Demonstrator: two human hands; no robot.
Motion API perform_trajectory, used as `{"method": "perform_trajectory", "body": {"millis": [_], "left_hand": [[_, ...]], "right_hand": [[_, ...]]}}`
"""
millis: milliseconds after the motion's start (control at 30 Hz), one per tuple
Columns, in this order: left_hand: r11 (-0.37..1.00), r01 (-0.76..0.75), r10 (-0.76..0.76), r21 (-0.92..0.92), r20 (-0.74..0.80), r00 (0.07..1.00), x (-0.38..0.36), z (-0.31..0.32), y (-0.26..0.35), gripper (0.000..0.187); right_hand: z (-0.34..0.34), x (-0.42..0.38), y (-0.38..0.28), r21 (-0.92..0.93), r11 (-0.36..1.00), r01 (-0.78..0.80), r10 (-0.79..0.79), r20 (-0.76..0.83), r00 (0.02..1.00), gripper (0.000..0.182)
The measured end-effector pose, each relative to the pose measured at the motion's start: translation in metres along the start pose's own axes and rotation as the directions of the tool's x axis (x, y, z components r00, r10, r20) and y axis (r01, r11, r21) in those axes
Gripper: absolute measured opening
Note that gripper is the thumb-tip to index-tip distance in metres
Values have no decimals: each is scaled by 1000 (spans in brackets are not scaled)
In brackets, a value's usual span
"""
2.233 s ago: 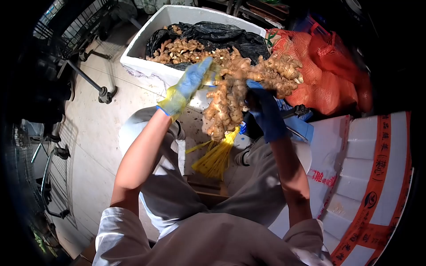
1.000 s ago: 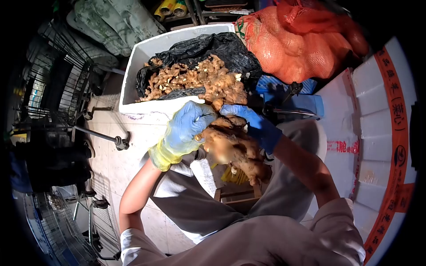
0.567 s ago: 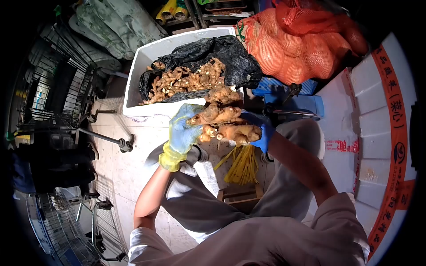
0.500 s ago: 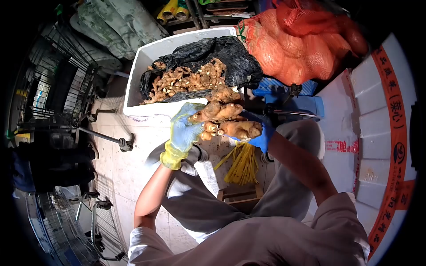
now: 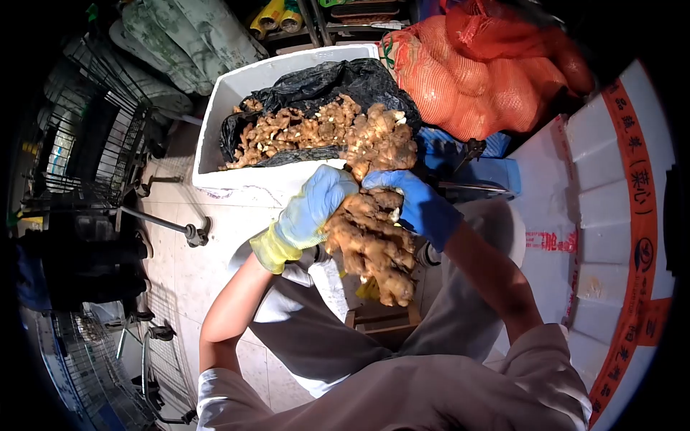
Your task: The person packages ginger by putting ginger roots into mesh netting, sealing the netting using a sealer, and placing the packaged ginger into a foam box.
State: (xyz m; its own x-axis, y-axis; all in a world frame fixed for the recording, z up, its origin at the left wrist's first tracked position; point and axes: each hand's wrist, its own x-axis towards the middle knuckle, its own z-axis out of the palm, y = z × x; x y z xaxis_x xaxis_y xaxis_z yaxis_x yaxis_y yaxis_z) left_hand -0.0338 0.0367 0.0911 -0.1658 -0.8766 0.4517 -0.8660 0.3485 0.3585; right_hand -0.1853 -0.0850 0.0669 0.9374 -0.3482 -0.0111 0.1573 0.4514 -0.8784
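Note:
A large knobbly piece of ginger (image 5: 374, 241) hangs between my hands above my knees, and its upper part reaches toward the foam box. My left hand (image 5: 316, 205), in a blue and yellow glove, is closed round its left side. From the right, my right hand (image 5: 417, 205), in a blue glove, grips it near the middle. The white foam box (image 5: 215, 129) holds more ginger (image 5: 287, 133) on a black plastic bag (image 5: 327, 79). My palms and some fingertips are hidden.
Red mesh sacks (image 5: 481, 79) lie at the upper right, above a blue object (image 5: 489, 172). White foam boxes (image 5: 600, 215) line the right side. Wire carts (image 5: 108, 151) stand at the left. Yellow strips (image 5: 368, 289) show partly behind the ginger.
The ginger has turned from lying crosswise to hanging lengthwise, with its lower end closer to my body. My right hand has moved up and over it.

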Motion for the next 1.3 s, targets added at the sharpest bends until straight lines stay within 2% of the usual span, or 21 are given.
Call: {"method": "perform_trajectory", "body": {"millis": [67,133,167,200,267,467,667,700,733,800,833,900,933,1000,1067,1100,1133,1167,1200,1233,1300], "left_hand": [[999,29,-30,31,33,999,-5,7,6,29],[918,-73,80,389,-3,997,-10,14,12,32],[863,-116,121,492,22,992,-12,15,13,34],[879,-160,168,449,22,986,-12,11,13,37],[911,-160,149,380,58,987,-14,6,15,41],[953,-56,52,299,23,998,-18,-1,19,39],[991,125,-120,55,-78,990,-20,2,14,38],[968,238,-243,-83,-46,969,-23,0,10,39],[952,242,-249,-187,-11,968,-23,0,0,38],[526,293,-483,-798,3,875,-24,7,-1,42],[493,367,-568,-789,27,823,-34,16,-14,43],[396,495,-719,-773,75,691,-43,26,-30,46],[372,509,-762,-776,57,645,-46,23,-29,35],[322,526,-840,-787,20,542,-28,2,-10,15],[291,277,-898,-916,-162,409,-17,2,-13,17],[163,134,-938,-978,-111,328,-16,2,-19,20],[183,23,-942,-983,-168,289,-14,7,-21,24],[158,-55,-946,-986,-167,279,-12,8,-23,25],[131,-133,-949,-982,-163,270,-11,8,-24,26],[157,-136,-951,-978,-187,247,-10,8,-24,26],[183,-67,-941,-981,-194,278,-8,4,-20,25]], "right_hand": [[-16,3,9,-53,998,-38,41,49,998,23],[-26,6,13,-111,991,-75,86,96,992,24],[-28,8,11,-450,879,156,-78,187,979,24],[-28,8,8,-698,611,374,-192,328,925,24],[-28,9,6,-709,573,411,-231,341,911,28],[-25,12,0,-561,772,299,-60,404,913,33],[-23,9,8,-696,609,381,-102,408,907,31],[-16,7,6,-345,937,59,33,255,966,29],[-11,8,8,-228,973,-47,94,198,976,27],[-11,22,20,-88,985,-146,157,145,977,27],[-25,46,38,353,817,-456,305,407,861,34],[-30,55,48,464,747,-475,345,341,875,47],[-30,49,53,154,962,-225,232,-28,972,50],[19,39,-9,523,755,-396,370,158,915,61],[18,40,-4,511,707,-490,531,75,844,64],[20,38,6,415,799,-434,502,-64,863,61],[23,35,13,302,873,-382,449,-195,872,58],[26,28,10,-8,954,-299,286,-263,921,46],[26,21,10,-123,991,59,-83,-203,976,24],[28,25,7,-129,964,233,-256,-210,944,18],[30,28,-15,-601,735,314,-523,-208,826,14]]}}
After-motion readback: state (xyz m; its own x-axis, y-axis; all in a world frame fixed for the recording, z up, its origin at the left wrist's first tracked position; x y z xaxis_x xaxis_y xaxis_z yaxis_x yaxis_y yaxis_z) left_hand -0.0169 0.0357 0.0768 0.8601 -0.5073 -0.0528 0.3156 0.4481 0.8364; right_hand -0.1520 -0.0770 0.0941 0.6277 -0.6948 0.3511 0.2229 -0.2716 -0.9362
